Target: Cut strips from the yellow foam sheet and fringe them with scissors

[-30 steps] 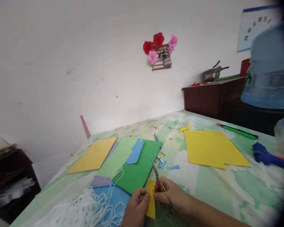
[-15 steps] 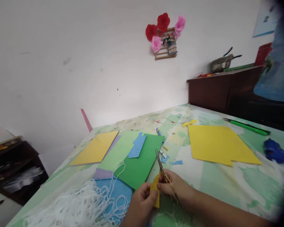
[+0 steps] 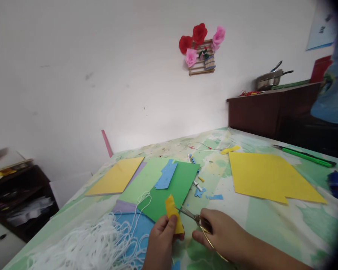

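One yellow strip [image 3: 171,207], pinched between the left hand's [image 3: 162,238] thumb and fingers, is at six o'clock, pointing toward eleven, long axis eleven-to-five. The right hand's [image 3: 227,233] curled fingers grip one pair of scissors [image 3: 196,218], tips toward ten. Four paper flowers [image 3: 199,33] hang at one.
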Demonstrator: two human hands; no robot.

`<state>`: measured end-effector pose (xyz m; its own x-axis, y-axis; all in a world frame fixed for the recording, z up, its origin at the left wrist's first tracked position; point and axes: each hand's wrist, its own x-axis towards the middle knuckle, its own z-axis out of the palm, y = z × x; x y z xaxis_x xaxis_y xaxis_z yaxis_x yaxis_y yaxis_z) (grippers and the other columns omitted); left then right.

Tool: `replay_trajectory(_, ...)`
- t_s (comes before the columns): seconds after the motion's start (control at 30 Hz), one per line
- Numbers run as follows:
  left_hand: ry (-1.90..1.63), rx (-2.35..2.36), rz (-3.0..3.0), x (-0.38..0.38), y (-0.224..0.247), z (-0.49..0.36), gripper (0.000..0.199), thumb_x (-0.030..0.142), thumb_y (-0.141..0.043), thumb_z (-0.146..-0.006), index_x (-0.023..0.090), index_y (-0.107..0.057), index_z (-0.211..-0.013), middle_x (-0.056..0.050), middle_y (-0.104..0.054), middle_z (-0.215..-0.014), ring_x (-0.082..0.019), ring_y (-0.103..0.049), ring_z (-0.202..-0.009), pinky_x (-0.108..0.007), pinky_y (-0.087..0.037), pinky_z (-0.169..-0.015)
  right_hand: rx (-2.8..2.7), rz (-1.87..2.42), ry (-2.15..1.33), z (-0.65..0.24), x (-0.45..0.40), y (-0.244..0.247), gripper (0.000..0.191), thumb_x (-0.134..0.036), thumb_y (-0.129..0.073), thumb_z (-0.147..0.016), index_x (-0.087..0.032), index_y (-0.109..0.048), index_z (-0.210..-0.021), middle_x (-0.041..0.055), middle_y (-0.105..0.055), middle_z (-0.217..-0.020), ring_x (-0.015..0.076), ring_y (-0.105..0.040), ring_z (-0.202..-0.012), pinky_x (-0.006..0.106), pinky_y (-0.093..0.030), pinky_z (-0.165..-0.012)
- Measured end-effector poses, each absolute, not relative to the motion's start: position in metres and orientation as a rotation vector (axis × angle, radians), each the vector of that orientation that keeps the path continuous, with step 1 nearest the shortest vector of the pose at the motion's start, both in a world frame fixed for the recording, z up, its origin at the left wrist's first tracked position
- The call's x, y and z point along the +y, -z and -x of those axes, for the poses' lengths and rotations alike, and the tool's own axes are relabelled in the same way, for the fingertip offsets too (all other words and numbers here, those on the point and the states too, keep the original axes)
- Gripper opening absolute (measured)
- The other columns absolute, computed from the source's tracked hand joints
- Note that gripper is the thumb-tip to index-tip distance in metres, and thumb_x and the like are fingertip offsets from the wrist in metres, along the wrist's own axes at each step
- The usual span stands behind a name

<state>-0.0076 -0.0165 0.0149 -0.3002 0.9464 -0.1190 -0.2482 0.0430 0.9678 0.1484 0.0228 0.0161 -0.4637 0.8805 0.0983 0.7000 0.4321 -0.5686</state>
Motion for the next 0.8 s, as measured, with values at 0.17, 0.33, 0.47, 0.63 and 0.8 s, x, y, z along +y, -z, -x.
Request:
replay_trajectory(0.17, -1.456, 1.206, -0.9, -0.017, -0.009, 0.007, 0.025, 0.038, -0.058, -0.061, 0.013, -0.058, -0.06, 0.003, -0.051, -0.048, -0.009, -0.047, -0.045, -0.02, -0.037, -0.045, -2.373, 1.382, -0.615, -0.146, 0.014, -0.016, 0.03, -0.048, -0.052, -0.059, -0.019, -0.046, -0.063, -0.0015, -0.051, -0.06, 0.0113, -0.039, -0.052, 0.022, -0.019, -0.044)
replay_trajectory(0.33, -1.39, 1.194, -1.022, -0.022, -0.007, 0.006, 0.024, 0.035, -0.054, -0.066, 0.013, -0.056, -0.06, 0.002, -0.051, -0.049, -0.01, -0.047, -0.046, -0.021, -0.037, -0.046, -2.405, 1.307, -0.68, -0.145, 0.01, -0.017, 0.029, -0.047, -0.053, -0.06, -0.018, -0.046, -0.063, -0.0023, -0.05, -0.06, 0.0103, -0.038, -0.051, 0.022, -0.019, -0.044)
replay_trajectory(0.47, -1.37, 1.22, -1.066, -0.025, -0.008, 0.006, 0.025, 0.034, -0.05, -0.07, 0.013, -0.054, -0.058, 0.002, -0.05, -0.049, -0.009, -0.046, -0.047, -0.02, -0.035, -0.047, -2.419, 1.251, -0.724, -0.146, 0.009, -0.014, 0.025, -0.042, -0.053, -0.061, -0.018, -0.045, -0.065, -0.0027, -0.05, -0.062, 0.01, -0.039, -0.053, 0.021, -0.021, -0.044)
replay_trajectory(0.63, -1.397, 1.198, -1.035, -0.026, -0.008, 0.006, 0.021, 0.032, -0.051, -0.07, 0.014, -0.055, -0.061, 0.003, -0.05, -0.048, -0.008, -0.045, -0.047, -0.019, -0.034, -0.046, -2.409, 1.229, -0.722, -0.145, 0.01, -0.013, 0.024, -0.041, -0.053, -0.062, -0.019, -0.044, -0.063, -0.0031, -0.049, -0.06, 0.0101, -0.039, -0.053, 0.02, -0.021, -0.043)
replay_trajectory(0.8, -1.385, 1.163, -1.034, -0.027, -0.009, 0.007, 0.019, 0.03, -0.051, -0.071, 0.014, -0.056, -0.062, 0.004, -0.05, -0.048, -0.007, -0.045, -0.047, -0.019, -0.033, -0.046, -2.398, 1.239, -0.747, -0.144, 0.01, -0.016, 0.025, -0.042, -0.054, -0.061, -0.019, -0.045, -0.063, -0.0026, -0.05, -0.061, 0.0104, -0.04, -0.054, 0.02, -0.022, -0.043)
